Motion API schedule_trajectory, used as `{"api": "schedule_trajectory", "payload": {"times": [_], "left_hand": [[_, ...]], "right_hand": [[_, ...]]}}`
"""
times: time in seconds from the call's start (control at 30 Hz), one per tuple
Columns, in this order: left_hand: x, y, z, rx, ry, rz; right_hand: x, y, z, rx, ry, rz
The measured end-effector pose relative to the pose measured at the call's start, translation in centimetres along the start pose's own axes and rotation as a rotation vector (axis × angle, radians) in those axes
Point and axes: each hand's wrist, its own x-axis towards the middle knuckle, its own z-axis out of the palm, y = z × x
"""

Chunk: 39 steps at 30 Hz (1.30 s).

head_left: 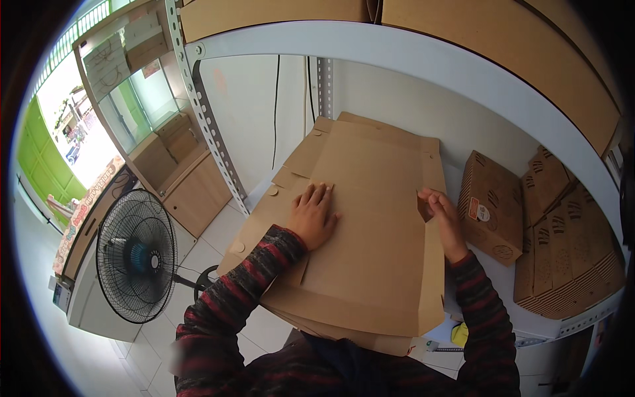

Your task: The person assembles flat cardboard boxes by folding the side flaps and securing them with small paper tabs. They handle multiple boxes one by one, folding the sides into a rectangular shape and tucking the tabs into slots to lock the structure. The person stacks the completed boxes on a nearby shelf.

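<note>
A large brown cardboard box blank (374, 231) lies unfolded in front of me, creased along its sides, with small rounded tabs along its left edge. More cardboard layers show beneath its near edge. My left hand (315, 215) rests flat on the left part of the blank, fingers stretched forward over a crease. At the right side, my right hand (446, 218) has its fingers bent and pinched at a small cut-out, where a dark brown flap of the blank stands up. The fingertips are partly hidden there.
Folded brown boxes (493, 205) stand on the shelf at right, with several more (569, 245) stacked beyond. A white metal shelf beam (423, 49) crosses above, bearing large cartons. To the left are a black standing fan (137, 255) and a wooden cabinet (198, 195).
</note>
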Motion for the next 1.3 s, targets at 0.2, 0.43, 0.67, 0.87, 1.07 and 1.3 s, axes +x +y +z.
{"api": "schedule_trajectory", "payload": {"times": [0.2,0.43,0.67,0.87,1.07,1.3], "left_hand": [[-0.1,0.3,0.2,0.063,-0.007,-0.016],[0.3,-1.5,1.0,-0.216,0.129,-0.029],[0.2,-2.3,-6.1,-0.514,-0.138,-0.101],[-2.4,-4.3,-7.3,-1.005,-0.181,-0.233],[-1.3,-7.1,-5.1,-0.556,-0.047,-0.458],[0.4,-9.6,-2.9,-0.552,-0.125,-0.557]], "right_hand": [[-0.3,1.5,4.7,-0.362,0.021,-0.268],[-0.9,2.9,6.4,-0.815,-0.025,-0.493],[6.0,-1.8,-1.9,-0.989,0.188,-0.340],[8.8,-0.5,-4.5,-1.228,0.112,-0.042],[9.1,-0.8,-2.7,-1.342,0.107,0.016],[10.6,1.7,-4.4,-1.241,0.195,-0.060]]}}
